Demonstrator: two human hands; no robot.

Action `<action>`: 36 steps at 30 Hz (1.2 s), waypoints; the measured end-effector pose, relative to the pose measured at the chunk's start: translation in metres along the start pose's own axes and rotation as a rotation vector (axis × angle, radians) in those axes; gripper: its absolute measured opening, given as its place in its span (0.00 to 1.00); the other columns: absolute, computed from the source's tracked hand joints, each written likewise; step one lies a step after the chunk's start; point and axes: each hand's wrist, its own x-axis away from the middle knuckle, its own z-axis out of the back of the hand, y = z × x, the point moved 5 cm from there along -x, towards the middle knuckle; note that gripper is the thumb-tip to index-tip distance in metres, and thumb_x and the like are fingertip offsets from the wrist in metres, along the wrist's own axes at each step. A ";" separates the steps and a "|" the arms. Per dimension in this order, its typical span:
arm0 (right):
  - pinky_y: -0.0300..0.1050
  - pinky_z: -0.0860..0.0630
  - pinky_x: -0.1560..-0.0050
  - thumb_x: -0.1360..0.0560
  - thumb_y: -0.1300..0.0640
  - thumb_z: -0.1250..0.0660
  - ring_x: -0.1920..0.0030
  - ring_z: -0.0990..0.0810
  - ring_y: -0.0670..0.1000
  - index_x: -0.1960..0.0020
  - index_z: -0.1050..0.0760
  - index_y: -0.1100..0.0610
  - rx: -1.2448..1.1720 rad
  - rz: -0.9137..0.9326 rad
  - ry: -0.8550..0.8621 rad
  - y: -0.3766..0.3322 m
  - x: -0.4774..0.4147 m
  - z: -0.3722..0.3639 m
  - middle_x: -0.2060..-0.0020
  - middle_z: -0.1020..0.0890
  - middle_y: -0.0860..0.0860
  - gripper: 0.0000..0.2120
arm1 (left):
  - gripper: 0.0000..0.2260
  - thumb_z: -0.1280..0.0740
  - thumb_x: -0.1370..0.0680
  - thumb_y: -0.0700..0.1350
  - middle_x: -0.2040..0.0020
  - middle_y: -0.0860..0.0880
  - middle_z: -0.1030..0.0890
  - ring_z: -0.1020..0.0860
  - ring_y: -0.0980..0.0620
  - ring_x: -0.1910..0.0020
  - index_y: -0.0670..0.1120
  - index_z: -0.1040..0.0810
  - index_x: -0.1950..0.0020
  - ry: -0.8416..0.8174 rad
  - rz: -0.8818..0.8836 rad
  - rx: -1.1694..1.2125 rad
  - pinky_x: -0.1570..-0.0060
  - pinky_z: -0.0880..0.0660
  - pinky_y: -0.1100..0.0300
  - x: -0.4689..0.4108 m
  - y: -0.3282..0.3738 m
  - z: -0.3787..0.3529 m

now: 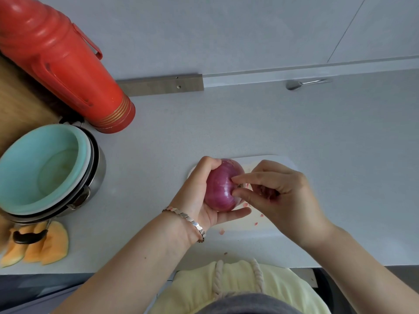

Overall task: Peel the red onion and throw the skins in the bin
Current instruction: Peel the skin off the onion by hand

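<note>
The far side of the red onion [221,185] is hidden by the fingers of the left hand [199,193], which are curled round it, with the thumb laid under its near side, so that it is held just above the centre of the frame. The white cutting board [272,162] beneath is mostly covered by both hands; only its rounded upper corner and pale near edge are seen. The right hand [281,191] is brought against the onion's right end, where thumb and forefinger are pinched together on it; whether a strip of skin is caught there cannot be told. Something reddish is glimpsed under the other curled fingers, too shadowed to be identified. The onion's exposed surface is glossy, purple and finely ribbed lengthwise. Small pink skin scraps [221,231] are scattered on the board's lower edge. A faceted metal bracelet [190,219] is worn on the left wrist. In the upper left a red plastic thermos flask [61,64], banded in gold at its base, is cut off by the frame. Below it a steel pot [99,168] is fitted with a smooth teal bowl [34,168], also cropped at the left. Orange melon slices [54,245] lie in the lower left, partly behind a black handle [29,236]. A metal spoon [294,84] rests at the back of the matte grey countertop [340,132].
</note>
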 end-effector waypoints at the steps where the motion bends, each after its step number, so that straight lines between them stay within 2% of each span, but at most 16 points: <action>1: 0.27 0.34 0.68 0.33 0.52 0.31 0.71 0.31 0.38 0.55 0.18 0.54 0.003 -0.001 -0.001 0.001 0.001 0.000 0.69 0.29 0.40 0.10 | 0.13 0.42 0.24 0.50 0.63 0.44 0.20 0.22 0.50 0.71 0.44 0.21 0.57 0.005 0.001 0.000 0.61 0.20 0.48 0.000 -0.001 0.000; 7: 0.25 0.34 0.66 0.33 0.53 0.32 0.70 0.30 0.37 0.62 0.18 0.56 0.032 0.008 -0.001 0.002 0.004 -0.001 0.68 0.26 0.43 0.08 | 0.15 0.41 0.25 0.50 0.65 0.45 0.21 0.24 0.51 0.71 0.46 0.20 0.65 0.028 0.006 -0.031 0.61 0.20 0.48 -0.001 -0.002 0.001; 12: 0.24 0.36 0.65 0.32 0.53 0.31 0.70 0.32 0.36 0.56 0.18 0.57 0.066 0.050 0.005 0.000 0.002 0.002 0.68 0.31 0.39 0.09 | 0.18 0.42 0.24 0.49 0.68 0.46 0.20 0.23 0.50 0.72 0.48 0.19 0.70 0.021 -0.010 -0.047 0.63 0.20 0.49 0.000 0.000 -0.001; 17: 0.24 0.34 0.65 0.32 0.53 0.32 0.70 0.31 0.37 0.56 0.17 0.57 0.072 0.062 -0.021 0.001 0.002 0.000 0.67 0.27 0.43 0.09 | 0.13 0.40 0.24 0.50 0.66 0.44 0.20 0.22 0.49 0.72 0.44 0.20 0.60 0.060 0.007 -0.066 0.64 0.20 0.48 0.002 -0.001 0.002; 19: 0.24 0.35 0.65 0.32 0.54 0.32 0.69 0.31 0.35 0.58 0.17 0.58 0.067 0.067 -0.015 0.001 0.003 -0.001 0.65 0.28 0.40 0.08 | 0.12 0.39 0.24 0.49 0.61 0.42 0.18 0.21 0.47 0.67 0.44 0.20 0.59 0.095 -0.009 -0.084 0.59 0.19 0.45 -0.002 0.002 0.003; 21: 0.23 0.35 0.65 0.32 0.55 0.32 0.69 0.31 0.34 0.58 0.17 0.58 0.066 0.070 -0.013 0.002 0.003 -0.001 0.65 0.28 0.39 0.08 | 0.11 0.39 0.24 0.46 0.51 0.38 0.17 0.21 0.45 0.60 0.43 0.20 0.56 0.153 -0.038 -0.135 0.48 0.22 0.41 -0.006 0.006 0.006; 22: 0.23 0.35 0.65 0.32 0.55 0.32 0.69 0.31 0.34 0.58 0.17 0.58 0.066 0.070 -0.014 0.002 0.003 -0.001 0.65 0.28 0.40 0.08 | 0.11 0.39 0.24 0.46 0.52 0.38 0.17 0.21 0.45 0.60 0.43 0.19 0.57 0.158 -0.027 -0.136 0.47 0.22 0.41 -0.006 0.006 0.006; 25: 0.23 0.36 0.65 0.31 0.55 0.32 0.69 0.31 0.34 0.60 0.17 0.57 0.082 0.079 -0.033 0.002 0.004 -0.001 0.66 0.27 0.43 0.07 | 0.16 0.39 0.24 0.50 0.67 0.44 0.19 0.20 0.49 0.71 0.45 0.19 0.67 0.092 0.034 -0.087 0.62 0.20 0.48 0.000 -0.003 0.006; 28: 0.22 0.37 0.65 0.31 0.55 0.32 0.69 0.32 0.34 0.62 0.18 0.57 0.103 0.085 -0.043 0.001 0.003 -0.001 0.67 0.27 0.44 0.07 | 0.16 0.39 0.25 0.50 0.67 0.44 0.20 0.20 0.49 0.72 0.45 0.19 0.66 0.075 0.037 -0.081 0.64 0.20 0.49 0.004 -0.003 0.004; 30: 0.23 0.36 0.65 0.31 0.54 0.31 0.69 0.32 0.35 0.61 0.18 0.57 0.096 0.096 -0.045 0.001 0.001 0.000 0.67 0.27 0.44 0.07 | 0.13 0.39 0.25 0.49 0.62 0.42 0.20 0.20 0.47 0.68 0.44 0.19 0.59 0.087 0.029 -0.076 0.59 0.20 0.45 0.006 0.000 0.003; 32: 0.24 0.35 0.64 0.31 0.54 0.31 0.69 0.32 0.35 0.57 0.18 0.57 0.100 0.106 -0.053 0.001 -0.001 0.001 0.66 0.28 0.42 0.08 | 0.11 0.40 0.24 0.46 0.55 0.39 0.21 0.21 0.43 0.58 0.41 0.21 0.53 0.129 -0.032 -0.076 0.44 0.25 0.39 0.002 0.005 0.004; 33: 0.24 0.35 0.64 0.31 0.54 0.31 0.68 0.32 0.34 0.55 0.18 0.58 0.104 0.110 -0.063 0.000 -0.002 0.001 0.66 0.29 0.40 0.09 | 0.10 0.40 0.23 0.45 0.53 0.38 0.22 0.23 0.42 0.53 0.40 0.23 0.52 0.128 -0.072 -0.071 0.38 0.28 0.40 0.001 0.011 0.004; 34: 0.23 0.36 0.64 0.31 0.54 0.32 0.68 0.32 0.33 0.54 0.18 0.58 0.104 0.114 -0.078 0.000 -0.003 0.001 0.65 0.30 0.38 0.10 | 0.10 0.41 0.22 0.43 0.53 0.38 0.24 0.25 0.41 0.49 0.38 0.24 0.54 0.127 -0.100 -0.034 0.36 0.30 0.45 0.003 0.013 0.006; 35: 0.23 0.36 0.63 0.31 0.54 0.31 0.67 0.31 0.32 0.54 0.18 0.58 0.103 0.119 -0.093 0.000 -0.003 0.000 0.64 0.31 0.36 0.10 | 0.11 0.43 0.20 0.41 0.54 0.37 0.27 0.26 0.41 0.47 0.39 0.26 0.58 0.181 -0.110 0.095 0.39 0.30 0.51 0.000 0.013 0.015; 36: 0.22 0.37 0.63 0.32 0.55 0.30 0.67 0.31 0.32 0.55 0.18 0.58 0.103 0.124 -0.105 0.000 -0.004 0.000 0.64 0.31 0.36 0.09 | 0.13 0.45 0.19 0.40 0.57 0.37 0.30 0.28 0.39 0.46 0.41 0.29 0.62 0.214 -0.089 0.118 0.45 0.32 0.55 0.001 0.012 0.017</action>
